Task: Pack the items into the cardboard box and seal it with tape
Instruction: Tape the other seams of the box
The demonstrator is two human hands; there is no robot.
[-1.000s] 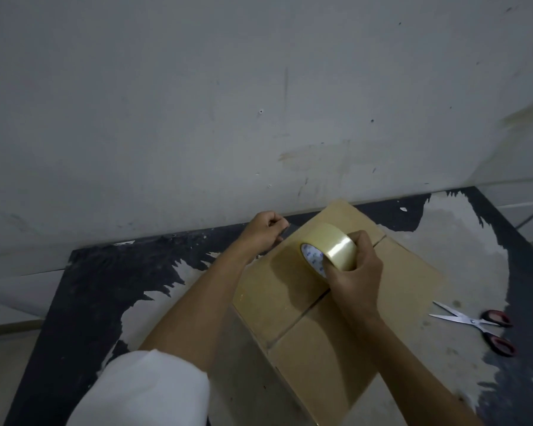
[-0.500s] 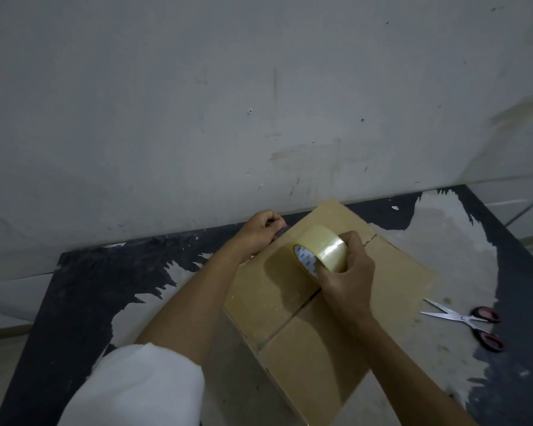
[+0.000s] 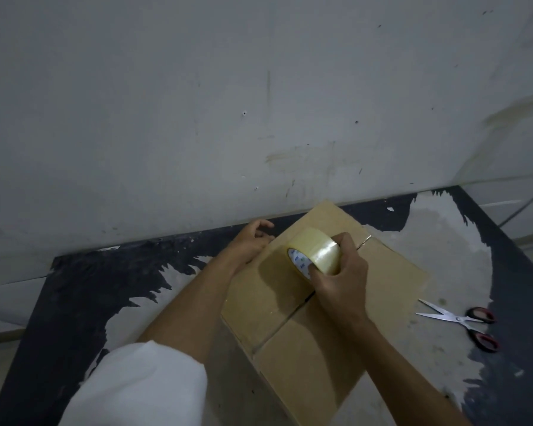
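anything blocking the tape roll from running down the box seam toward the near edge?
Nothing visible. The right hand holds the tape roll over the box seam; the near seam lies bare. The scissors lie off to the side.

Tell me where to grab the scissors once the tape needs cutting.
Take the scissors by the red-and-black handle loops, coming from the table's right edge. They lie flat and open on the table, right of the box, blades pointing left toward it, so the loops are the far, safe end.

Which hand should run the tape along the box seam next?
Right. The right hand already grips the tape roll over the centre seam of the cardboard box. The left hand sits at the box's far edge, likely better for anchoring there.
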